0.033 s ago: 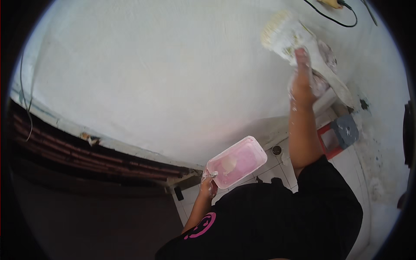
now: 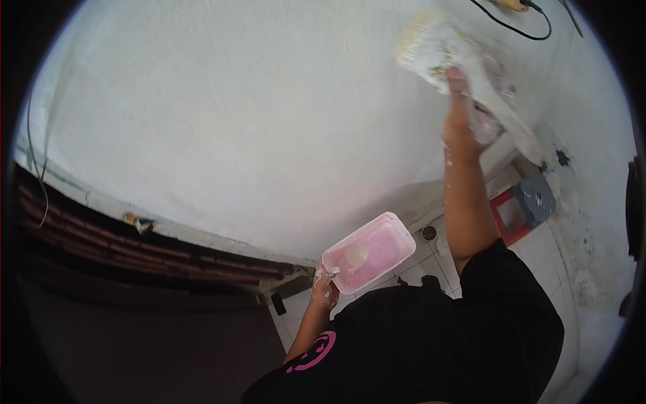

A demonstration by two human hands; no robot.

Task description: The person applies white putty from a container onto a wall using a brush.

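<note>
A wide paint brush [image 2: 428,48] with pale bristles, its body coated in white paint, is gripped in my right hand [image 2: 464,111]. Its bristles lie against or very close to the white wall [image 2: 222,108], high on the right; the long pale handle slants down to the right. My paint-smeared right thumb lies along the brush body, while the other fingers are mostly hidden. Lower down, my left hand [image 2: 325,286] holds a pink rectangular tray [image 2: 377,252] by its near left end. White paint smears the tray's inside, with a pale patch in the middle.
A dark, reddish slatted opening [image 2: 134,249] runs below the wall at left. On the tiled floor [image 2: 548,269] stand a grey and red box [image 2: 531,205] and a small round container [image 2: 428,233]. A black cable [image 2: 515,30] hangs at the top right, and a thin wire [image 2: 42,168] at far left.
My right hand and the paint brush have shifted slightly to the left along the wall. The left hand and the tray stay nearly in place.
</note>
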